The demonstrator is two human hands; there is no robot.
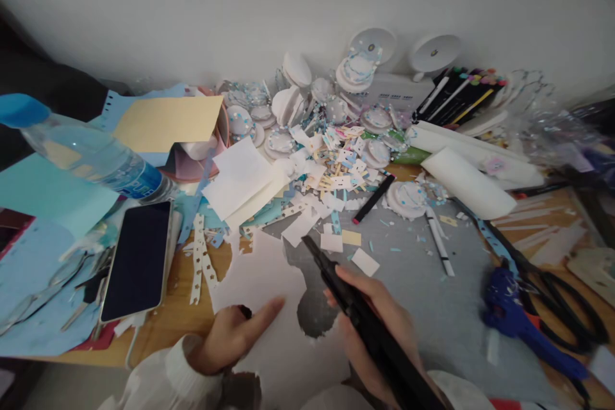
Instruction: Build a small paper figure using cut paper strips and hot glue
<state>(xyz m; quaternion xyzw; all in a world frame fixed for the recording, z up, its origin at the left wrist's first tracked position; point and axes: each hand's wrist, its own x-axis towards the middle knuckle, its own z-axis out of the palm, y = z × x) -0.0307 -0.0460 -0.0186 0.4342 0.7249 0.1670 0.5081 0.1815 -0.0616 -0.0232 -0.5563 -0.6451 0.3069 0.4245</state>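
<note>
A white paper sheet [262, 282] with rounded holes and ragged edges lies in front of me, partly over a grey mat [413, 307]. My left hand [235, 336] is closed on its left side, thumb stretched across the top; its other fingers are curled and partly hidden. Wrapped in my right hand [379, 314] is a long black tool [353, 307] with a narrow tip, pointing away from me above the paper. Its exact kind does not show. Beyond the tip lie small paper pieces [331, 243] and a black marker with pink ends [373, 198].
To the left are a water bottle [110, 163], a phone [137, 262] and coloured paper [163, 122]. White beaded discs [358, 70] and paper cutouts [341, 163] crowd the back. A blue glue gun [523, 320], scissors [562, 301] and a white roll [468, 182] lie at right.
</note>
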